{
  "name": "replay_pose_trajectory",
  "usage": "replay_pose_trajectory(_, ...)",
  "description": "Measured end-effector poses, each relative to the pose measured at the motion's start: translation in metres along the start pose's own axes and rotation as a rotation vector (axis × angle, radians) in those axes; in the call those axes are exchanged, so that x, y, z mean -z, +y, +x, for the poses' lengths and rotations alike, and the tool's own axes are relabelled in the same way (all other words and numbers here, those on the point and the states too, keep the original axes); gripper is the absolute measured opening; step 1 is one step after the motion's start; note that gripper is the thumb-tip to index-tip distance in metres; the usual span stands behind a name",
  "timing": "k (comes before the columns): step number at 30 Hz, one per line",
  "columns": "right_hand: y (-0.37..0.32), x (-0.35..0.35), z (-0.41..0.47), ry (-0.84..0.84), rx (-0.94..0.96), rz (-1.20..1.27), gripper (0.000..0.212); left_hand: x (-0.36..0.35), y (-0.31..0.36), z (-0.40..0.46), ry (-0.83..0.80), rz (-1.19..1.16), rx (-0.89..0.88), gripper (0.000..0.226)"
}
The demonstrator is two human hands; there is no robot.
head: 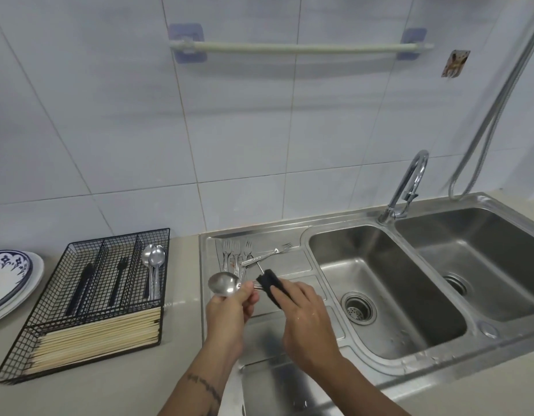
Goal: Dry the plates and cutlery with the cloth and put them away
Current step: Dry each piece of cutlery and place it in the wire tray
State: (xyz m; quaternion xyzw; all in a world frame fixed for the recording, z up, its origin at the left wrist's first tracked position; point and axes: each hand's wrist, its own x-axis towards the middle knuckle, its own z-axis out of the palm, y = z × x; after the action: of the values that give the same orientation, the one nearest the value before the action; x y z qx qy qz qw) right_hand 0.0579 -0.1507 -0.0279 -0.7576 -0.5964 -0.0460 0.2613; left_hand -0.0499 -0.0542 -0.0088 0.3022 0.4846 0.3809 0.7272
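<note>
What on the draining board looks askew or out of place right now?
One steel fork lies slanted across the three steel forks lined up on the steel draining board. Nothing else stands out.

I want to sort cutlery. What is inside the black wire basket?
The wire basket holds spoons, dark cutlery and pale chopsticks. Lower chopstick layers are covered.

A: The handle of the shiny steel spoon (223,284) is hidden inside the folded black cloth (273,286) and under the right hand (307,322).

B: Yes. And the blue-patterned white plates (11,280) are cut by the left edge. The small sticker on the wall tile (455,63) is too blurred to read.
</note>
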Motion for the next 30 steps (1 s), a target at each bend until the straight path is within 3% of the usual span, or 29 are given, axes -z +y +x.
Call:
replay_pose_trajectory(3, 0.008, 0.004, 0.003, -0.051, -0.071, -0.040, 0.070, 0.004, 0.000, -0.001, 0.040, -0.013, 0.038, 0.009)
replay_pose_trajectory(9, 0.001, -0.001, 0.005, -0.079, 0.061, -0.096, 0.061, 0.000, 0.004, -0.002, 0.036, 0.005, 0.033, 0.001)
replay_pose_trajectory(13, 0.009, 0.004, 0.005, -0.104, 0.035, -0.080, 0.074, 0.009, 0.006, -0.001, 0.037, 0.051, 0.019, 0.003)
replay_pose_trajectory(18, -0.009, -0.009, 0.014, -0.105, 0.222, -0.084, 0.076, 0.009, 0.007, -0.001, -0.002, 0.023, 0.037, 0.007)
replay_pose_trajectory(24, 0.005, -0.012, 0.009, -0.131, 0.150, -0.126, 0.088, 0.022, 0.010, 0.006, -0.009, 0.054, 0.076, 0.016)
replay_pose_trajectory(30, -0.007, -0.017, 0.013, -0.124, 0.282, -0.040, 0.095, 0.021, 0.007, 0.002, -0.010, 0.037, 0.058, 0.014)
